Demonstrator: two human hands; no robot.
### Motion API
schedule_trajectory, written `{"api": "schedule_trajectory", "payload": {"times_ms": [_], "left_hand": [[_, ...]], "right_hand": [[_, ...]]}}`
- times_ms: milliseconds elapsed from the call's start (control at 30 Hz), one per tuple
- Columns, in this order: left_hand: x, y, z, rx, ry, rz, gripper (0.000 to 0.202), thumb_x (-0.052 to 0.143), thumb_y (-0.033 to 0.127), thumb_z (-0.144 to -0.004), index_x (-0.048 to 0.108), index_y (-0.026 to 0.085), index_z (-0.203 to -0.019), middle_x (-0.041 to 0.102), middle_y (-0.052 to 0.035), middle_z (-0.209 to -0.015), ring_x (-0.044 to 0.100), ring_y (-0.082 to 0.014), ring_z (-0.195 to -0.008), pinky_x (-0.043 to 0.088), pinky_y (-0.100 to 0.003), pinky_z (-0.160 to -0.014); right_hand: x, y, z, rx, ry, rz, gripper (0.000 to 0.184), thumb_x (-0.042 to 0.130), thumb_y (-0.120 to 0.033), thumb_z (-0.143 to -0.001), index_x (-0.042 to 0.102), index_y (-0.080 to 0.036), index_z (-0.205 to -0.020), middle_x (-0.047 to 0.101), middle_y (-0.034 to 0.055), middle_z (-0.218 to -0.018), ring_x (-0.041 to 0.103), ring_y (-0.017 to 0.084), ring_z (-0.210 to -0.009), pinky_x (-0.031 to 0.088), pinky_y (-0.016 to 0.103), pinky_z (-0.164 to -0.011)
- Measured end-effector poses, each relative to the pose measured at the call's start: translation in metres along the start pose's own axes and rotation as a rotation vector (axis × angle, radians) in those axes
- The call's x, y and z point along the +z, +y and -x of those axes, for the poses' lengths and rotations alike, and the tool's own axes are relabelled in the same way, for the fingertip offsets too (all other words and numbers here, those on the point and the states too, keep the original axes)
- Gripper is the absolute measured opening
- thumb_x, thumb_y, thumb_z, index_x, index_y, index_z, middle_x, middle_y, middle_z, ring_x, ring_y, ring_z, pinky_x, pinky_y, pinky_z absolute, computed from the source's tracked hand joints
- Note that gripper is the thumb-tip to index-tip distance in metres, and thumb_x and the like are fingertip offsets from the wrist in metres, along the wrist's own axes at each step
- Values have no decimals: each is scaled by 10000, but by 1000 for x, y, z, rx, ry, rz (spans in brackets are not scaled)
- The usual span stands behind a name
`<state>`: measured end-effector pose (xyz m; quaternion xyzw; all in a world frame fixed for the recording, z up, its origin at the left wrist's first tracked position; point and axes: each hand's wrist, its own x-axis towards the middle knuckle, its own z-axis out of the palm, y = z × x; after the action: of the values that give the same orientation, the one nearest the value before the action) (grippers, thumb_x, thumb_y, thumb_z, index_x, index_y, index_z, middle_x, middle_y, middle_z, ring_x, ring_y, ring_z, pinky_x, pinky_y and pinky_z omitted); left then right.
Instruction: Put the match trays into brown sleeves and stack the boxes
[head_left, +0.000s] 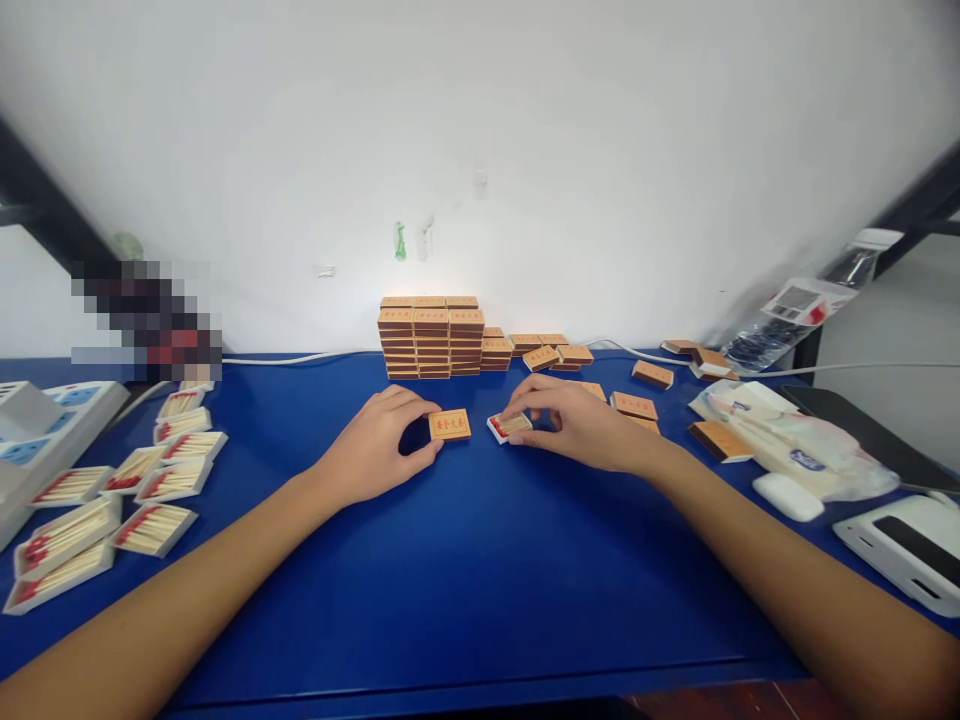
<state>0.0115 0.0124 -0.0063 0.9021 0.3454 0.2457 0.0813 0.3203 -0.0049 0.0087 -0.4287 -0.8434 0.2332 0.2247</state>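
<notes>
Between thumb and fingers, my left hand (pixel 381 440) pinches an orange matchbox (pixel 449 425) with red lettering on top. I cannot see whether a tray is inside it. Just to its right, my right hand (pixel 574 420) grips a small white matchbox tray (pixel 498 431) holding red-tipped matches. The fingers cover part of that tray. A short gap separates the tray from the matchbox, and both are low over the blue table (pixel 465 580). Behind them rises a neat stack of matchboxes (pixel 431 340) against the wall.
Several open trays of matches (pixel 154 528) lie at left beside a white power strip (pixel 67 430). More matchboxes (pixel 634 405) are scattered at right. Beyond are a plastic bottle (pixel 806 300), a tissue pack (pixel 799 450), a white case (pixel 787 496) and a white device (pixel 904 545).
</notes>
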Motion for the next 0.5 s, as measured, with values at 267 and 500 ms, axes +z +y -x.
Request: {"api": "schedule_trajectory", "payload": {"times_ms": [267,500], "left_hand": [[1,-1,1,-7,-6,-7,307,656,360,-961,717,227,-1231,748,-91,-1155,652,-295,-1125,542,-487,-1004],[0,-2,1,0,-5,-22,326,652,373,-972,714,206,-1245,744,-102,-1159,652,-290,-1126,545,-484,-1009]], "right_hand": [[0,1,0,1,6,-11,291,710,-528,-962,812,-305,-1118,664,79,-1131,608,216,-900,493,354,-737],[-2,0,1,-5,38,31,284,726,-528,-952,828,-301,-1089,671,74,-1118,617,206,-867,497,353,-730]]}}
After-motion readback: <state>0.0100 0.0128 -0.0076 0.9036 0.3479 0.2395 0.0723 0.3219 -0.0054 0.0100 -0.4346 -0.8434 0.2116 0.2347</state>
